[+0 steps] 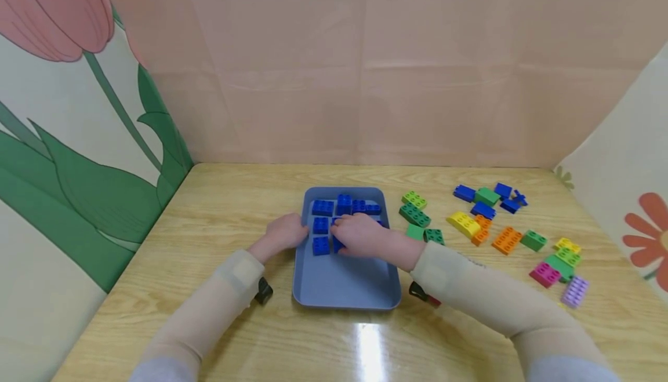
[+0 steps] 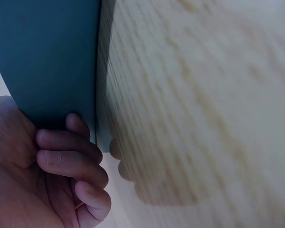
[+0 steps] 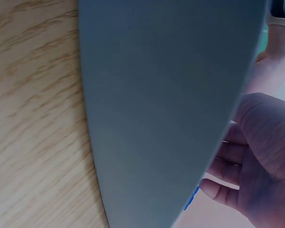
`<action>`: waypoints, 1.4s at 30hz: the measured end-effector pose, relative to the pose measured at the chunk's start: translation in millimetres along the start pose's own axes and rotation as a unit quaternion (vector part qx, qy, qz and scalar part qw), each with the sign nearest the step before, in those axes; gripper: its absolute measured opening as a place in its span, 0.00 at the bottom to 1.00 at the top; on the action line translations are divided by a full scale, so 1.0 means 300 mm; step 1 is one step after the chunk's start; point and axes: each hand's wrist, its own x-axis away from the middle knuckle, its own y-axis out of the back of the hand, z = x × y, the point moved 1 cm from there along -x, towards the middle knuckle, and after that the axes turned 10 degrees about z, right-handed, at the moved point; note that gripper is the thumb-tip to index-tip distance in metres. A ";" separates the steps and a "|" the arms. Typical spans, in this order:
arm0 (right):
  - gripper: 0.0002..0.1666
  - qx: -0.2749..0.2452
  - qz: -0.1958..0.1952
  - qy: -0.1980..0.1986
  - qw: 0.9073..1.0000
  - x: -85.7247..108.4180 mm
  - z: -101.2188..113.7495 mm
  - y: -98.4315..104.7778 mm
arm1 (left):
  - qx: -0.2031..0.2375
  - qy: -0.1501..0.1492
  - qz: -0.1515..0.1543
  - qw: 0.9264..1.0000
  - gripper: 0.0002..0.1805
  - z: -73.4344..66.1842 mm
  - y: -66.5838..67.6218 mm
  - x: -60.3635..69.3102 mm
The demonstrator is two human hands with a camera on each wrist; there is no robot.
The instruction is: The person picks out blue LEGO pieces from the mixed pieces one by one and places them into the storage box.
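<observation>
A blue-grey tray point(image 1: 347, 283) lies on the table, with several blue toy bricks point(image 1: 320, 246) in rows across its far half. At its left side, my left hand point(image 1: 286, 231) grips the rim; the left wrist view shows curled fingers point(image 2: 76, 164) against the outer wall, with the thumb hidden. Inside the tray, my right hand point(image 1: 362, 236) reaches down and holds a blue brick point(image 1: 337, 245) at its fingertips. The tray wall point(image 3: 161, 114) hides those fingertips in the right wrist view, where the palm and part of the fingers show.
Right of the tray lie green bricks point(image 1: 414, 215), a yellow curved brick point(image 1: 464, 224), orange bricks point(image 1: 507, 240), more blue pieces point(image 1: 483, 210), a pink brick point(image 1: 545, 274) and a purple brick point(image 1: 575, 291). A pink cloth-like backdrop point(image 1: 360, 80) stands behind the table.
</observation>
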 end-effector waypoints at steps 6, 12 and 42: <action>0.24 -0.012 -0.017 -0.002 1.000 0.019 -0.001 0.010 | 0.004 0.004 0.002 1.000 0.17 -0.002 -0.001 0.002; 0.23 -0.037 -0.062 -0.010 0.997 0.072 -0.021 0.037 | 0.002 -0.002 0.000 1.000 0.18 -0.001 -0.002 -0.003; 0.27 -0.174 -0.075 -0.279 0.941 0.380 -0.675 -0.135 | -0.005 -0.009 -0.018 1.000 0.18 0.010 0.001 0.006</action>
